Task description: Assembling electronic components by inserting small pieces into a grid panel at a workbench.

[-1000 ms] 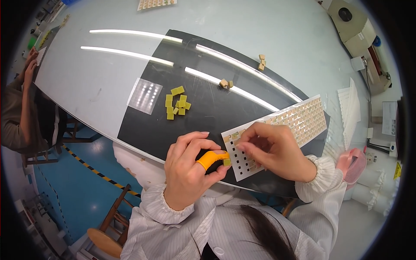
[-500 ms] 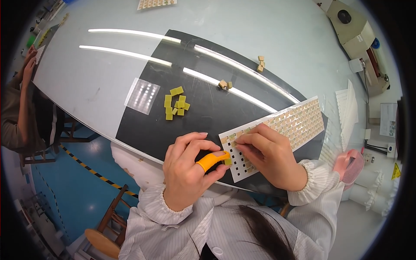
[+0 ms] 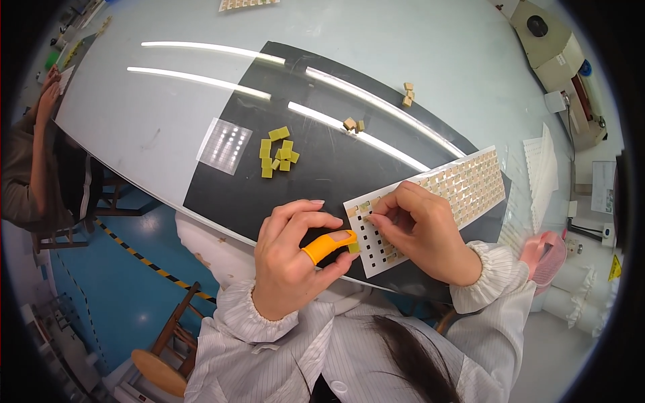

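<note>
The pale table [image 3: 322,40] spreads across your view, a black mat [image 3: 316,168] on it under bright strips of reflected light. Take the middle of your view as the dial's centre.

At 3 o'clock lies the white sheet [image 3: 371,254], slanting on the mat, most of it covered in rows of small tan tiles [image 3: 470,181]; dark square holes show at its near left end.

Your left hand [image 3: 289,258], at 7, wears an orange finger cover [image 3: 321,249] and pinches a yellow-green block [image 3: 353,248] just beside that end. Your right hand [image 3: 426,235], toward 4, bends over the sheet, thumb and forefinger drawn together; you can't tell from here whether anything small sits between them.

Between 10 and 11 a loose cluster of yellow-green blocks [image 3: 267,153] lies on the mat, with a clear square [image 3: 225,144] at 10. Tan blocks [image 3: 408,87] sit toward 1. A co-worker [image 3: 20,181] is seated at 9.
</note>
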Motion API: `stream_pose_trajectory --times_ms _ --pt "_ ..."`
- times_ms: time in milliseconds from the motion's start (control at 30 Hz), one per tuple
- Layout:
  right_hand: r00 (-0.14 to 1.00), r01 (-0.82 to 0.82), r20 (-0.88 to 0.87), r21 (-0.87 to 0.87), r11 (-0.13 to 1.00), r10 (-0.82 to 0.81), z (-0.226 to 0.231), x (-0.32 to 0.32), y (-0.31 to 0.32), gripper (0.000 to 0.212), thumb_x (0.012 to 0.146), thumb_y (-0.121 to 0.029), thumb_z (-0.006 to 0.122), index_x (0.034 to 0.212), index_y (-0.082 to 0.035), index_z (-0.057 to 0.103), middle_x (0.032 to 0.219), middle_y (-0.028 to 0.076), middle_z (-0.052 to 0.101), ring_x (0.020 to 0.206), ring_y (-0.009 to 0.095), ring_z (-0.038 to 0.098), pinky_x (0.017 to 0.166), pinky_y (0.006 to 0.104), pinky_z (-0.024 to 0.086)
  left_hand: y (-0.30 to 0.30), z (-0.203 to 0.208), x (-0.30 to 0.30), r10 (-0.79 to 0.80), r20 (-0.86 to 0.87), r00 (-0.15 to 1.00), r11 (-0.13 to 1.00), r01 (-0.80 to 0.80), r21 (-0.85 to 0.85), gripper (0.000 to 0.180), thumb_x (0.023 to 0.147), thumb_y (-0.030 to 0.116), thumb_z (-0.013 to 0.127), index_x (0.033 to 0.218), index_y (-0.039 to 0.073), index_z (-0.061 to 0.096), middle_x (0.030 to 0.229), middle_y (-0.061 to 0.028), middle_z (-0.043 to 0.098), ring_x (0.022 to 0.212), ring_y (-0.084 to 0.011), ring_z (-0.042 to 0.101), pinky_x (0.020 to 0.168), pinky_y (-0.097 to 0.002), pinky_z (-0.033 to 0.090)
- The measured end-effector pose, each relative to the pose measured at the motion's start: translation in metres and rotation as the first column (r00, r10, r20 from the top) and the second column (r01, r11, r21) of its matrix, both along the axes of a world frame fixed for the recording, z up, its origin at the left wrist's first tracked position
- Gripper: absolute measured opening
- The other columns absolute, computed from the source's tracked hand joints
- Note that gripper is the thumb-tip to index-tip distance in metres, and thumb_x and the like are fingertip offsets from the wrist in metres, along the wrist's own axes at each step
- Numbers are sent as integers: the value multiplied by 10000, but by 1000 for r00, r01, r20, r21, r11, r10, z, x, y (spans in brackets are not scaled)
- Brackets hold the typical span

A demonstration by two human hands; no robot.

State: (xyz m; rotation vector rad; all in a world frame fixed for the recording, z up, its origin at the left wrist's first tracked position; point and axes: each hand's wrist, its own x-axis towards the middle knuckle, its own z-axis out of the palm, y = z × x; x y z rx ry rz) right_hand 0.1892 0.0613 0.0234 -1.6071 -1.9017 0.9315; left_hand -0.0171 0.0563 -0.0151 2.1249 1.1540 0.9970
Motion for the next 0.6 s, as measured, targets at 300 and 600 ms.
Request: stream_pose_trajectory --times_ms 300,600 --pt "979 -62 -200 -453 889 -34 23 2 8 129 857 -73 713 880 32 640 791 27 658 657 58 591 610 222 498 -1 -2 -2 4 -2 1000 1000 -4 23 241 598 85 836 812 61 729 981 -15 651 1079 -256 577 836 -386 453" --pt "952 -243 -303 -661 710 44 25 -3 26 113 860 -36 687 914 53 642 812 35 660 762 72 628 715 217 536 0 -1 -2 -24 -12 1000 1000 24 -9 222 611 84 832 802 52 724 964 -14 655 1096 -260 574 835 -391 457"
